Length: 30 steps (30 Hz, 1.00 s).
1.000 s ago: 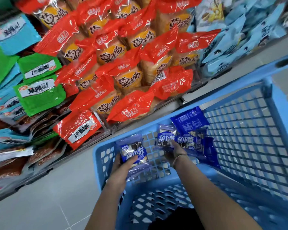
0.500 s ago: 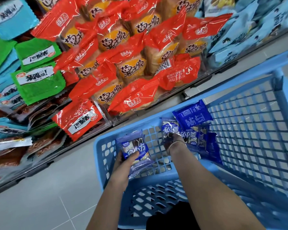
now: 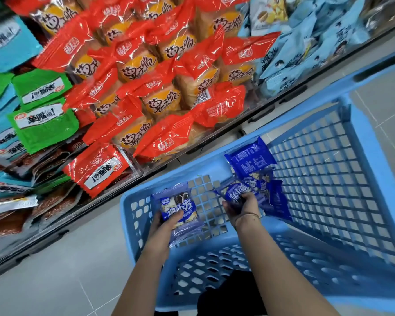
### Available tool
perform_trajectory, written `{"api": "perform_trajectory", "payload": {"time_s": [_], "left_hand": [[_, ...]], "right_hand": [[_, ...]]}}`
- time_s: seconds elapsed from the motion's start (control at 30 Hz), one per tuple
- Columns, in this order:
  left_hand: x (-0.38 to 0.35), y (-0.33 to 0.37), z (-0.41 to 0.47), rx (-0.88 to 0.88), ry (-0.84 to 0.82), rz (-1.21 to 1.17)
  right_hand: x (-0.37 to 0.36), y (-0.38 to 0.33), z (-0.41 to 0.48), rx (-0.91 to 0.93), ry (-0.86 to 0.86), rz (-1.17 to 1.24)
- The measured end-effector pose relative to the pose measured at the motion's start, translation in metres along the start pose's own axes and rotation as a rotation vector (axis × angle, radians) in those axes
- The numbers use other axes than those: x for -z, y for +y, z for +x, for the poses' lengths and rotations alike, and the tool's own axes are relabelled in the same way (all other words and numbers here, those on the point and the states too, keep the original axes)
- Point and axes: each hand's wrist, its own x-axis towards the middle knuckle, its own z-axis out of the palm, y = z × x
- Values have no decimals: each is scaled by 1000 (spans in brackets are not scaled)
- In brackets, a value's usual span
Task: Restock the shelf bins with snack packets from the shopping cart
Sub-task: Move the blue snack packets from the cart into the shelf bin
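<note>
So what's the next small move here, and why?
Probably lift the right hand clear of the cart: its grip pinches a blue packet from the pile, and the left hand holds a second packet.

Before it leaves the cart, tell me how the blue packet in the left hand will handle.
The blue packet in the left hand probably flexes rather than stays stiff: its film edges crinkle beyond the grip. It is likely light, since one hand alone holds it up. The glossy wrap may be slippery.
</note>
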Motion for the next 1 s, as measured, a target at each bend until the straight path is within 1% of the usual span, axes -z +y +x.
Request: {"api": "perform_trajectory", "payload": {"time_s": [0.1, 0.27, 0.33, 0.4, 0.53, 0.6, 0.67, 0.77, 0.83, 0.93, 1.0], "left_hand": [[-2, 3, -15, 0, 5, 1], [-3, 11, -83, -69, -35, -24], [2, 14, -120, -101, -46, -53], [13, 20, -154, -116, -92, -128], [48, 42, -208, -187, -139, -275], [72, 50, -225, -245, -115, -312], [100, 61, -236, -299, -96, -340], [150, 77, -238, -322, -53, -357], [192, 92, -239, -342, -53, -398], [258, 113, -245, -376, -70, -387], [297, 127, -251, -399, -74, -363]], "right_hand": [[19, -1, -20, 64, -28, 17], [50, -16, -85, 176, -190, -59], [60, -25, -115, 232, -222, -137], [66, -34, -144, 302, -237, -257], [68, -45, -200, 520, -260, -527], [64, -44, -224, 596, -300, -583], [51, -38, -246, 609, -366, -584], [32, -16, -271, 641, -366, -601], [19, 10, -283, 651, -365, -594], [0, 57, -299, 688, -345, -479], [-14, 91, -311, 649, -331, -384]]}}
